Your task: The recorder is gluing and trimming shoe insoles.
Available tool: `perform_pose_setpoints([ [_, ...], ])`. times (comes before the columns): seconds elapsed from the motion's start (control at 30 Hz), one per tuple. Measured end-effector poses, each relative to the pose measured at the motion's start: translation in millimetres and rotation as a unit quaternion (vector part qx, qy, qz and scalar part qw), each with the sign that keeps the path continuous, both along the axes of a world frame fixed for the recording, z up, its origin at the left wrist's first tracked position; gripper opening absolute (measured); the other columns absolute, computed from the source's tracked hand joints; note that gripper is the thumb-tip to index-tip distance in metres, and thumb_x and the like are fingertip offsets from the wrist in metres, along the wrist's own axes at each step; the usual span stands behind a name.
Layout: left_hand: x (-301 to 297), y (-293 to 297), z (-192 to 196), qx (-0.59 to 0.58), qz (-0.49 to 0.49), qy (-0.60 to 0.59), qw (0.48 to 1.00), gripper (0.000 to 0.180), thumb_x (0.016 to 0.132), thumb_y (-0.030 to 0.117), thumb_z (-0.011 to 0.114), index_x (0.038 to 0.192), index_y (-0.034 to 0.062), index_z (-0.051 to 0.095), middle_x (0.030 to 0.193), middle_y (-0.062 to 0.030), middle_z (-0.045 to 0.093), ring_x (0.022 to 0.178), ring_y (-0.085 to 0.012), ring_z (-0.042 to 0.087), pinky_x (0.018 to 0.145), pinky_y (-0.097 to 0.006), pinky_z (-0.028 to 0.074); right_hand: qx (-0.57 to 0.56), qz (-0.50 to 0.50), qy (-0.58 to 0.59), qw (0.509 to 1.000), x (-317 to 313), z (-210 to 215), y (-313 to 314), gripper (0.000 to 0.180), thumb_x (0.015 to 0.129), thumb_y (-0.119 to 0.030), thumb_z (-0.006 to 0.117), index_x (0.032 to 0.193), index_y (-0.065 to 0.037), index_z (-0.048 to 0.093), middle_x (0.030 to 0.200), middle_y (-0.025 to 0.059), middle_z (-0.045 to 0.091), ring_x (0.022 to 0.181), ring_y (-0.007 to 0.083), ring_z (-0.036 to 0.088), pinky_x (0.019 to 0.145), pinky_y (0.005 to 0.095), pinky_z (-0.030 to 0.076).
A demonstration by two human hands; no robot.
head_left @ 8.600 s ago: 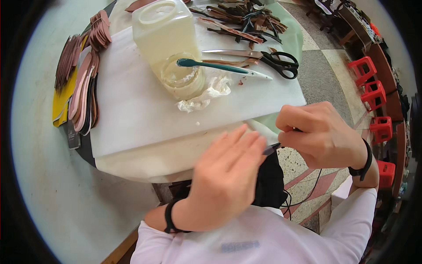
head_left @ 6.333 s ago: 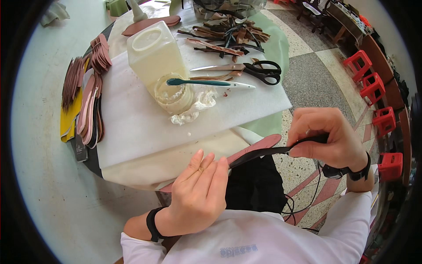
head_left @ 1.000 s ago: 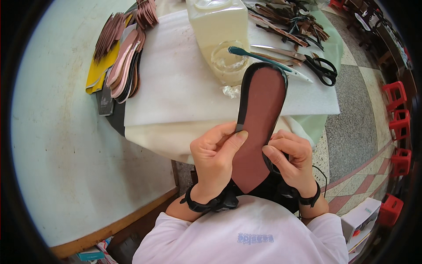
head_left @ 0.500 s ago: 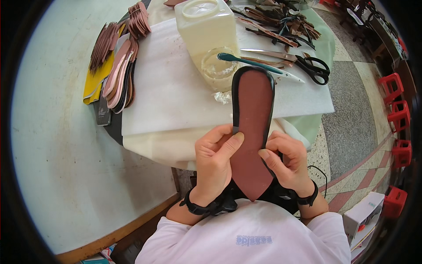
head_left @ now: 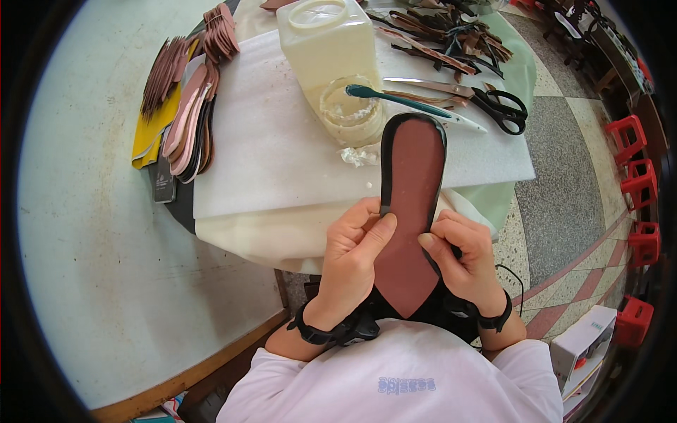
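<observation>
Between my two hands is a long shoe insole (head_left: 416, 176), reddish brown with a black edging around its rounded far end. Its pointed near end hangs over my lap. My left hand (head_left: 357, 243) grips the left edge, thumb on top and fingers curled beneath. On the opposite edge my right hand (head_left: 465, 254) pinches the black edging between thumb and bent forefinger. Just beyond the insole, a glue jar (head_left: 345, 113) with whitish crust on its rim carries a dark teal brush (head_left: 395, 99) lying across it. Scissors (head_left: 493, 106) with black handles lie to the right.
A large translucent jug (head_left: 328, 46) stands behind the jar on a white foam sheet (head_left: 247, 155). Leather scraps (head_left: 451, 42) are heaped at the far right. Stacked insoles (head_left: 190, 127) and brown leather pieces (head_left: 166, 74) lie at the left. Red stools (head_left: 642, 183) stand on the floor.
The insole and both hands have shifted slightly right and a little nearer to me. Both hands keep their grip on its edges.
</observation>
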State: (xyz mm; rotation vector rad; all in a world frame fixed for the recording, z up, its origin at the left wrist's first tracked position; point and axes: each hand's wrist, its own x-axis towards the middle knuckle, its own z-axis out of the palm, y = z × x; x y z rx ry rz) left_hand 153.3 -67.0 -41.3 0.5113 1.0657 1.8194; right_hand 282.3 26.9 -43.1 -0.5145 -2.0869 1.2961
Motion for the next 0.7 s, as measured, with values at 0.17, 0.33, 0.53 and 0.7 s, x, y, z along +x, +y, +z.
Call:
perform_pose_setpoints([
  [0.17,-2.0,-0.9,-2.7,-0.004,-0.050,-0.043,0.998,0.017,0.092,0.003,0.046,0.107,0.0007,0.052,0.094,-0.0051,0.062,0.082,-0.0056,0.056,0.074,-0.019,0.043,-0.033,0.014,-0.023,0.999,3.8,-1.6,3.1,0.013,0.078,0.000,0.065,0.071,0.004,0.054,0.057,0.0061,0.041,0.048,0.0129,0.035,0.044,0.0272,0.027],
  [0.33,-1.9,0.5,-10.5,0.011,-0.051,-0.051,0.997,0.020,0.093,0.003,0.038,0.109,-0.0003,0.049,0.102,-0.0174,0.062,0.093,-0.0225,0.063,0.084,-0.033,0.049,-0.267,-0.038,-0.042,0.962,7.1,-5.2,-0.1,0.022,0.075,-0.007,0.072,0.065,0.001,0.055,0.058,-0.0024,0.049,0.055,0.0025,0.038,0.046,0.0207,0.029],
  [0.53,-0.1,-1.5,-7.5,-0.031,-0.041,0.026,0.998,0.019,0.089,-0.001,0.046,0.108,-0.0011,0.049,0.101,-0.0182,0.063,0.095,-0.0232,0.062,0.086,-0.033,0.049,-0.213,-0.104,0.022,0.971,1.0,-7.7,-1.0,0.024,0.071,-0.007,0.076,0.078,-0.003,0.053,0.068,-0.0047,0.051,0.057,0.0005,0.039,0.051,0.0169,0.033],
  [0.7,3.6,-1.0,-2.2,-0.042,-0.041,0.060,0.996,0.028,0.082,-0.008,0.056,0.108,-0.0023,0.050,0.098,-0.0085,0.062,0.094,-0.0107,0.058,0.082,-0.023,0.046,-0.219,-0.080,0.021,0.972,1.4,-8.2,3.1,0.027,0.070,-0.004,0.075,0.084,-0.005,0.052,0.071,-0.0050,0.051,0.059,0.0003,0.041,0.053,0.0162,0.033],
])
